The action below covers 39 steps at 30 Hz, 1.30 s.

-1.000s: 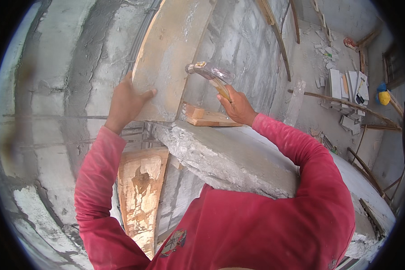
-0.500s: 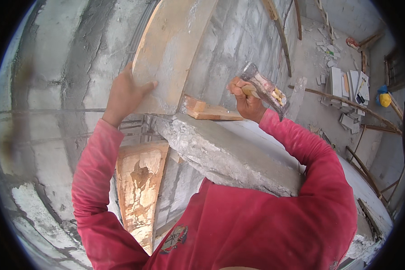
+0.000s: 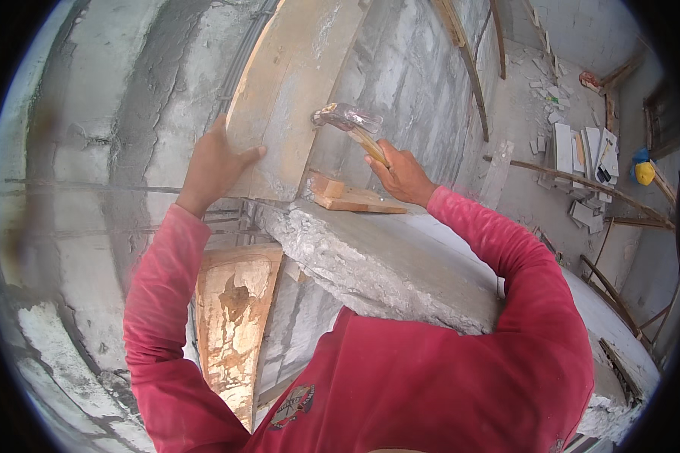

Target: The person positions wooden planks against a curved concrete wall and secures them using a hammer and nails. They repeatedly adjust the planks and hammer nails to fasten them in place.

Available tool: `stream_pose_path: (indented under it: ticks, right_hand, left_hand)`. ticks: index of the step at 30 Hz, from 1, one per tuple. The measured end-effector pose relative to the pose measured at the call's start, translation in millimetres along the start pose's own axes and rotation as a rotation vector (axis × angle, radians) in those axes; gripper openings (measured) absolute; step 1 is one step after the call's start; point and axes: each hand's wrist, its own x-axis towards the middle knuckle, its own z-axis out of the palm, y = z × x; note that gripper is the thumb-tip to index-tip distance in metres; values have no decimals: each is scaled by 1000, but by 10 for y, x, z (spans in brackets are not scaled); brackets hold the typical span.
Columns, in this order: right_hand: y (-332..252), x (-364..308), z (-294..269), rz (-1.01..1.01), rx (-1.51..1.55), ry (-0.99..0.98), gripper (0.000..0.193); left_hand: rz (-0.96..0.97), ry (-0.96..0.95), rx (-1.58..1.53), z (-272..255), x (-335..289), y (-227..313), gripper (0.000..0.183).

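My left hand (image 3: pixel 217 167) grips the left edge of a broad wooden board (image 3: pixel 283 98), thumb on its face and fingers hidden behind the edge. The board stands upright against the wall, its lower end by a broken concrete ledge (image 3: pixel 370 249). In my right hand (image 3: pixel 406 175) is a hammer (image 3: pixel 353 119), held by its wooden handle. The hammer's head is at the right part of the board; whether it touches I cannot tell. Below it, a small wooden block (image 3: pixel 326 186) and a flat wood piece (image 3: pixel 364 201) rest on the ledge.
Thin steel bars (image 3: pixel 227 219) run out beside the ledge's broken end. A stained plank (image 3: pixel 238 317) slants below. Far down on the right, pale panels (image 3: pixel 582 155), rubble and wooden poles (image 3: pixel 627 192) lie on the floor, near a yellow object (image 3: pixel 645 173).
My right hand has swung the hammer from a raised, turned-back position leftward, bringing its head to the board. The left hand stays on the board's edge.
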Motion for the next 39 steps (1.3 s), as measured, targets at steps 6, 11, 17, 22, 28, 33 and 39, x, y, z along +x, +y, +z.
stream_pose_path:
  ticks: [6, 11, 17, 22, 28, 33, 39]
  right_hand:
    - [22, -26, 42, -362, 168, 288, 24]
    - [-73, 66, -12, 89, -27, -42, 28]
    - [146, -41, 122, -351, 98, 296, 31]
    - [32, -89, 47, 136, -25, -119, 31]
    - [500, -132, 317, -256, -24, 176, 26]
    - [15, -86, 100, -48, 115, 45, 23]
    - [186, 110, 36, 128, -80, -182, 30]
  left_hand:
    - [40, 2, -74, -12, 5, 38, 63]
    - [-27, 5, 18, -91, 111, 99, 66]
    - [15, -21, -50, 19, 9, -56, 65]
    - [-26, -16, 12, 14, -6, 23, 64]
    - [47, -5, -77, 31, 15, -13, 61]
    - [24, 39, 22, 9, 30, 55, 59]
    - [-18, -53, -38, -28, 66, 12, 66]
